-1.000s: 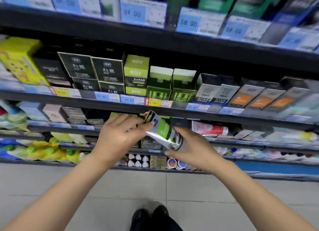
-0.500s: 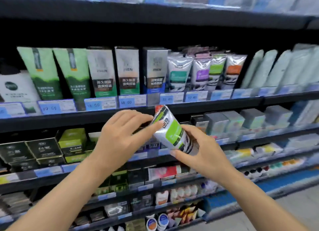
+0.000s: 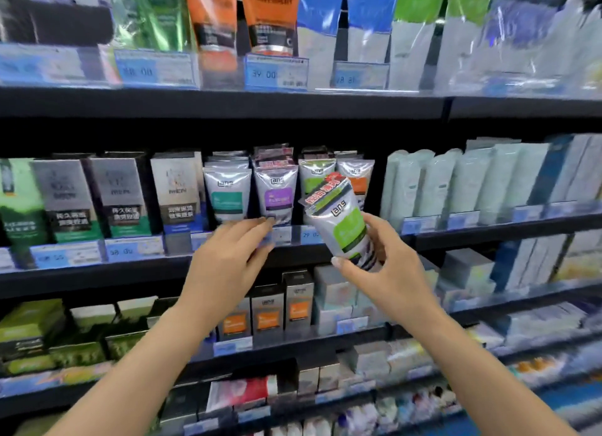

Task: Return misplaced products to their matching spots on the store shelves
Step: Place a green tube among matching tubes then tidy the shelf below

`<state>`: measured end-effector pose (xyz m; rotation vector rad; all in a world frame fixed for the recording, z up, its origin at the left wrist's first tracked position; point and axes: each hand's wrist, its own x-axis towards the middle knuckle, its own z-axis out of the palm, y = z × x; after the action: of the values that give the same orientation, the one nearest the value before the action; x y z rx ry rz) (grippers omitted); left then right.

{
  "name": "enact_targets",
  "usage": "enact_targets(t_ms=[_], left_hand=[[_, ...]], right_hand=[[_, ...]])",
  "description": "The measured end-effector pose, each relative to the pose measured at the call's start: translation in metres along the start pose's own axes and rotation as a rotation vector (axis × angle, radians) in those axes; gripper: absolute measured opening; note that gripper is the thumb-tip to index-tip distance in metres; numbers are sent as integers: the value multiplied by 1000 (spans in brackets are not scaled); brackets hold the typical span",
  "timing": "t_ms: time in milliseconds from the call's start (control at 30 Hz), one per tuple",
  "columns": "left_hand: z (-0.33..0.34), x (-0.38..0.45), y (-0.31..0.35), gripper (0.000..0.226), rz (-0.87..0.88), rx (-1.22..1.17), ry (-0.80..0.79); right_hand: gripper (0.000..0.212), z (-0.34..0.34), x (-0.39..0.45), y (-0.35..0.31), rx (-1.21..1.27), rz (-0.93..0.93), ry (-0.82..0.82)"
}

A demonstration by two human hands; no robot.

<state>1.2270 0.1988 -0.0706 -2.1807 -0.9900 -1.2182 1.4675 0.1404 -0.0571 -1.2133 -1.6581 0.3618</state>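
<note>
Your right hand (image 3: pixel 387 266) pinches the green tube (image 3: pixel 342 227). Your left hand (image 3: pixel 228 256), fingers straight, touches the purple tube (image 3: pixel 276 191) above it.

I judge this a retail shop, personal-care aisle. Black tiered shelving (image 3: pixel 221 105) runs across my whole view. Blue price labels (image 3: pixel 276 74), one reading 39.00, are clipped along the shelf edges. Above that shelf stand rows of tubes (image 3: pixel 270 15); below it, boxed products (image 3: pixel 117 194) and more identical tubes (image 3: pixel 228 191), faced outward.
</note>
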Motion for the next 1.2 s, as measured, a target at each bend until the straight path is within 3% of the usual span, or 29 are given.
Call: enact_targets(t_ms=[167,267,567,833,1200], left_hand=[[32,-12,-8,54,-143,122,-242],[40,-10,-11,57,-170,159,-295],[54,-15,-8,52,-181,191,-237],[57,-14,-5,53,-187,205,-203],[60,-17,-6,53,-182,213,-182]], right_hand=[[54,-15,40,3,-1,-30,46],[54,-10,67,3,38,-49,96],[69,31,118,21,65,14,156],[60,46,130,38,18,75,196],[71,63,120,57,-187,77,220]])
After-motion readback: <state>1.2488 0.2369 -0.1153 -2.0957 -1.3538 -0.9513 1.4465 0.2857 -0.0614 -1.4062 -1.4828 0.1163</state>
